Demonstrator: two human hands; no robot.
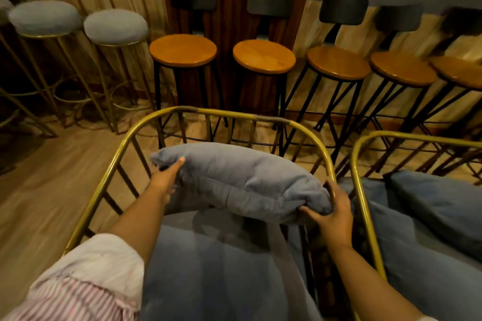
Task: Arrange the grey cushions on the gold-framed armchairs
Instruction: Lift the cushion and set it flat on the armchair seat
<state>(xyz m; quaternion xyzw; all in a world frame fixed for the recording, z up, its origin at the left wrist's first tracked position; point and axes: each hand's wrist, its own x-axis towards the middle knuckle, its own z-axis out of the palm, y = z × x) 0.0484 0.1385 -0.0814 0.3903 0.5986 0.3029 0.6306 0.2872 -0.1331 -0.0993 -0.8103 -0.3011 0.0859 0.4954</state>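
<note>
A: What is nearest?

B: A striped sleeve [78, 292] at bottom left, then the seat cushion [216, 273] of the armchair [109, 164], which lies inside the gold frame.

A: And the hands?

B: Both grip one grey cushion [242, 185]. The left hand [167, 177] has its fingers closed on the cushion's left end, with the thumb on top. The right hand [336, 214] pinches the right end, near the right side rail of the frame.

A: Where is the cushion exactly?

B: Held above the seat, lying long ways btw the two side rails, in front of the back rail. I cannot tell if it touches the seat.

A: To the right?

B: A second armchair [362, 164] just beside, with a grey pillow [443, 206] on its seat.

A: Farther?

B: Wooden stools [263, 56] w/ black legs along the wall, and grey padded stools [116, 26] w/ gold legs at far left.
</note>
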